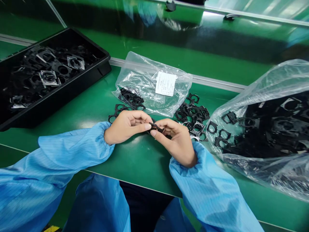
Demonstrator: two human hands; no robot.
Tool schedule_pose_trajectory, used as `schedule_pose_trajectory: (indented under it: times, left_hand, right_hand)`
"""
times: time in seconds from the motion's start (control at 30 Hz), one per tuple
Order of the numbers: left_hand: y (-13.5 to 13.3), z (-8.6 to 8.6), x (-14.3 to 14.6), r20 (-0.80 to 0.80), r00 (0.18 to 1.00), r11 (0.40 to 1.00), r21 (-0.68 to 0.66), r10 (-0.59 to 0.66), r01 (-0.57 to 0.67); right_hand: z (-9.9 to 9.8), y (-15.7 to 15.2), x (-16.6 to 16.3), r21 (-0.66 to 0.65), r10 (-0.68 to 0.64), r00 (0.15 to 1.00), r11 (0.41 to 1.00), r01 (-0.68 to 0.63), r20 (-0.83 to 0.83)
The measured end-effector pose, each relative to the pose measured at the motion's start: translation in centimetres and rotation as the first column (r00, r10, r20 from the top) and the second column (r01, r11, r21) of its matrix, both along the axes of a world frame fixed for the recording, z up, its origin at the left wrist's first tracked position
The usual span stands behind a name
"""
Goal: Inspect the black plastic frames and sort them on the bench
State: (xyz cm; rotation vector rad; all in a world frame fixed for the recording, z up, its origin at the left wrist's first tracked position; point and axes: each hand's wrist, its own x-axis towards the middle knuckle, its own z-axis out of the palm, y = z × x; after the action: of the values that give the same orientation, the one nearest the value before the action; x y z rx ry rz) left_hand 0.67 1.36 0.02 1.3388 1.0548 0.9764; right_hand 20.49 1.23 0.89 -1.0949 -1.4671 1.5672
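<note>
Just in front of the labelled plastic bag [154, 83], left hand [125, 127] and right hand [176, 138] both pinch one small black frame [155, 128]. Loose frames [193, 114] wait beside the bag, and the black tray [60, 93] further off already holds many.

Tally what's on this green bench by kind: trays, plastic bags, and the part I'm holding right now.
Black tray: 1
Clear plastic bags: 2 (small labelled bag, large bag)
Black frame part, held: 1
Total: 4
</note>
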Motion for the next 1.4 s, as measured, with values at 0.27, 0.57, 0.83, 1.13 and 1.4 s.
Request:
schedule_pose_trajectory:
  times: [0.27, 0.57, 0.83, 1.13, 1.4]
  left_hand:
    - [0.02, 0.3, 0.09, 0.047, 0.999, 1.0, -0.023, 0.022, -0.02]
    - [0.09, 0.58, -0.08, 0.059, 0.998, 0.995, -0.086, -0.037, 0.042]
    - [0.18, 0.52, -0.09, 0.059, 0.998, 0.994, -0.101, -0.035, 0.041]
    - [0.21, 0.44, -0.12, 0.054, 0.997, 0.993, -0.107, -0.05, 0.055]
    - [0.18, 0.1, -0.12, 0.08, 0.996, 0.993, -0.107, -0.034, 0.042]
  right_hand:
    - [0.3, 0.05, 0.17, 0.089, -0.088, 0.996, 0.992, 0.087, 0.004]
    - [0.64, 0.28, 0.32, 0.072, -0.02, 1.0, 0.997, 0.018, 0.023]
    - [0.35, 0.13, 0.22, 0.078, -0.067, 0.998, 0.995, 0.068, -0.01]
    - [0.23, 0.74, 0.16, -0.123, 0.009, 0.994, 0.992, -0.022, -0.105]
    - [0.15, 0.45, -0.16, -0.086, -0.04, 0.998, 0.996, 0.036, -0.039]
